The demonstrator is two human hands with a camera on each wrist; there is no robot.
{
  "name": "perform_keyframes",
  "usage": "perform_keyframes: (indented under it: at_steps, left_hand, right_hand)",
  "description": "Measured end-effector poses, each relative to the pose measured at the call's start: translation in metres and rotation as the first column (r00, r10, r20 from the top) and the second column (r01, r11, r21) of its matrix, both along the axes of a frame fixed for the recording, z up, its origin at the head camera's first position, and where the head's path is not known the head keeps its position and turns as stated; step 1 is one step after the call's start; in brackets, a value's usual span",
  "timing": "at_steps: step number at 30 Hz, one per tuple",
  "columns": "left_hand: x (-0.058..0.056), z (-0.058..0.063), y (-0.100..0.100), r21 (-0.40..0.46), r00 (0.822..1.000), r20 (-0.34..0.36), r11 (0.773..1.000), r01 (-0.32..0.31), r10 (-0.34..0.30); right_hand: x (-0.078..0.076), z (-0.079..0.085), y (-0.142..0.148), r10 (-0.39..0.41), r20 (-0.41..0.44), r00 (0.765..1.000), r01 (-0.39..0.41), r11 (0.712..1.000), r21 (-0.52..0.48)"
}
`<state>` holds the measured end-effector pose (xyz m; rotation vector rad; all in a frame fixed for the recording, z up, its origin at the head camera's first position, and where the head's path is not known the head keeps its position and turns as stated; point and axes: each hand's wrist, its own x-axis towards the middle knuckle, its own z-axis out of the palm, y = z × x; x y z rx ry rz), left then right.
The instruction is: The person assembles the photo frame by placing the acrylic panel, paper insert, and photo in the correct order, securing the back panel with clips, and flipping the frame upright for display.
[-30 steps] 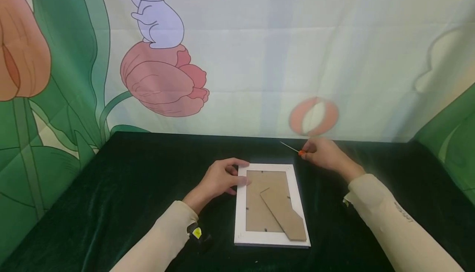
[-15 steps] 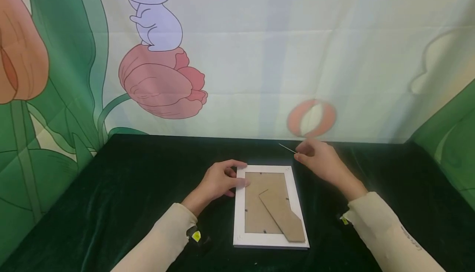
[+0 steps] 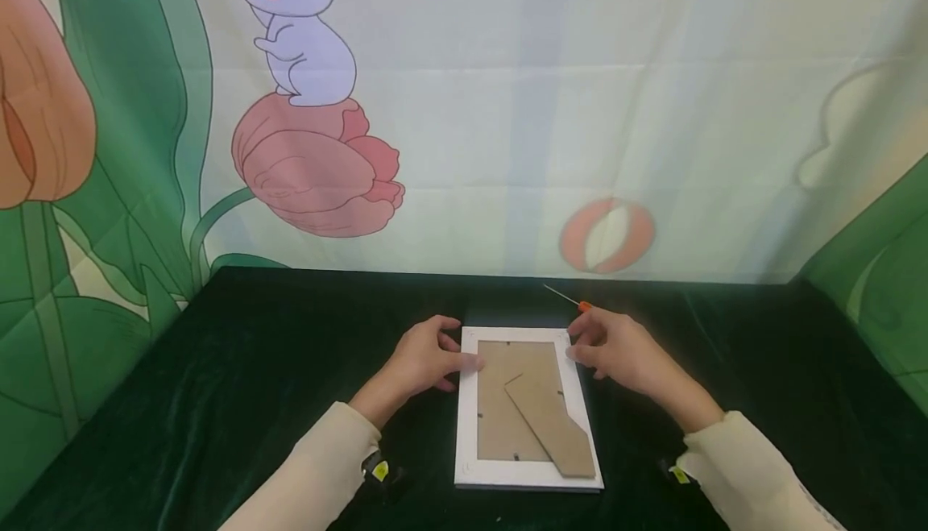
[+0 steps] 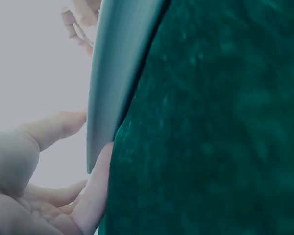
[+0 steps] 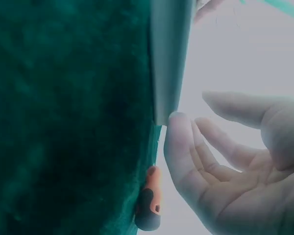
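A white picture frame (image 3: 467, 434) lies back side up on the dark green cloth, with a brown backing board (image 3: 500, 426) and a slanted brown easel stand (image 3: 561, 434). My left hand (image 3: 420, 362) pinches its upper left edge, thumb over the border and fingers at the side. By the upper right corner is my right hand (image 3: 619, 350); in the right wrist view a fingertip (image 5: 176, 117) touches the frame's edge while the thumb stays apart. Just beyond that hand lies a screwdriver (image 5: 149, 200) with an orange and black handle and a thin shaft.
Dark green velvet cloth (image 3: 290, 338) covers the table. Behind its far edge hangs a printed curtain (image 3: 471, 152) with flowers and a white animal. Small tabs (image 3: 516, 457) sit around the backing board's edges.
My right hand has let go of the screwdriver, leaving it on the cloth, and has come nearer to the frame's upper right corner. The left hand stays at the frame's left edge.
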<state>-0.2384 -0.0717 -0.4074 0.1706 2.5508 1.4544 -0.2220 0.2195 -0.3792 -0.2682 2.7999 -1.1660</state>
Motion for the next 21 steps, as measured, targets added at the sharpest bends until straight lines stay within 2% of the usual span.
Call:
perform_keyframes:
  at_steps: [9,15,21]
  left_hand:
    - [0.01,0.008,-0.004,-0.052,1.0,0.023,0.999,0.017,-0.016]
    - [0.012,0.008,-0.004,-0.092,1.0,-0.008,0.996,0.019,-0.02]
    - [0.015,0.01,-0.003,-0.093,0.999,-0.042,0.995,0.028,-0.032]
  right_hand:
    - [0.004,-0.012,0.003,0.026,0.069,0.997,-0.023,0.998,-0.051]
    - [0.003,-0.014,0.005,0.047,0.069,0.997,-0.039,0.993,-0.112]
    - [0.002,-0.016,0.004,0.043,0.052,0.998,-0.037,0.994,-0.105]
